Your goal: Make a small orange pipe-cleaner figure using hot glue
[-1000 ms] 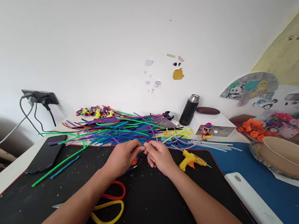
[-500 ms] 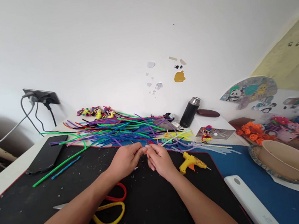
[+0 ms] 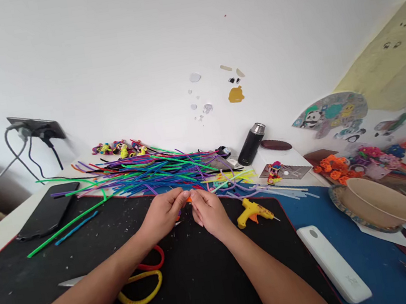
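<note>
Over the black mat (image 3: 207, 283), my left hand (image 3: 166, 211) and my right hand (image 3: 210, 213) meet at the fingertips. Both are closed in a pinch on a small orange pipe cleaner piece (image 3: 189, 199), mostly hidden by the fingers. A small red and blue bit (image 3: 178, 218) shows just below my left fingers; whether it is held I cannot tell. Right behind the hands spreads a heap of coloured pipe cleaners (image 3: 160, 171). Scissors with red and yellow handles (image 3: 143, 302) lie partly under my left forearm. To the right of my right hand rests a yellow glue gun (image 3: 253, 210).
A black phone (image 3: 47, 210), a green pipe cleaner (image 3: 65, 227) and a twisted blue one (image 3: 77, 228) lie left. Small figures (image 3: 122, 149) sit at the back. Rightward are a black flask (image 3: 251, 145), a colourful figure (image 3: 275, 173), a white device (image 3: 334, 264) and a beige bowl (image 3: 382, 206).
The view has shifted slightly, so the scene sits further left and mostly a little higher. Both hands stay pinched together, and more of the orange piece shows between the fingers.
</note>
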A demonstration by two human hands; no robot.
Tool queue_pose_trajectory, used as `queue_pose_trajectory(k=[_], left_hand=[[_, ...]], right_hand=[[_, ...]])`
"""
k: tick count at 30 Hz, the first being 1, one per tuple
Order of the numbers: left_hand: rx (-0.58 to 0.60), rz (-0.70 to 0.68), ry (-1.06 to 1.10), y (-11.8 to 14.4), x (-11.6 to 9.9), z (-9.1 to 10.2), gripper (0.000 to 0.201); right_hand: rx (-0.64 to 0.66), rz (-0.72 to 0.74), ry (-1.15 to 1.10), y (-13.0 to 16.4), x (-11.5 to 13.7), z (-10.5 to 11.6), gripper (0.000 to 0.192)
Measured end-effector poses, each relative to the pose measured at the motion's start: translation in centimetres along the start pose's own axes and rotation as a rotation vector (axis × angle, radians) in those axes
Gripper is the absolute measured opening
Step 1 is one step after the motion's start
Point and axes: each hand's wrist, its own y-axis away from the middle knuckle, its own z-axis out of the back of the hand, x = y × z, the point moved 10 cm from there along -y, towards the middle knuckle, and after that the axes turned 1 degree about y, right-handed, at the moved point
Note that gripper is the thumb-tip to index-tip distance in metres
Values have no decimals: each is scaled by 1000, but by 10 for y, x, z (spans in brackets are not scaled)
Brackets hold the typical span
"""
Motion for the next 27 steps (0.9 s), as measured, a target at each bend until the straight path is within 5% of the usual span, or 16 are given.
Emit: queue_pose_trajectory(k=[5,13,21,27], left_hand=[[-5,-138,-36,4,-6,2,39],[-15,-492,-448,12,-21,3,35],[46,-414,-341,10,-28,0,38],[75,-367,-289,7,-23,1,37]], right_hand=[[-3,14,9,-1,6,3,60],[-13,30,-3,-1,8,5,60],[44,-71,-68,-1,-4,2,58],[101,-19,3,2,4,-2,53]])
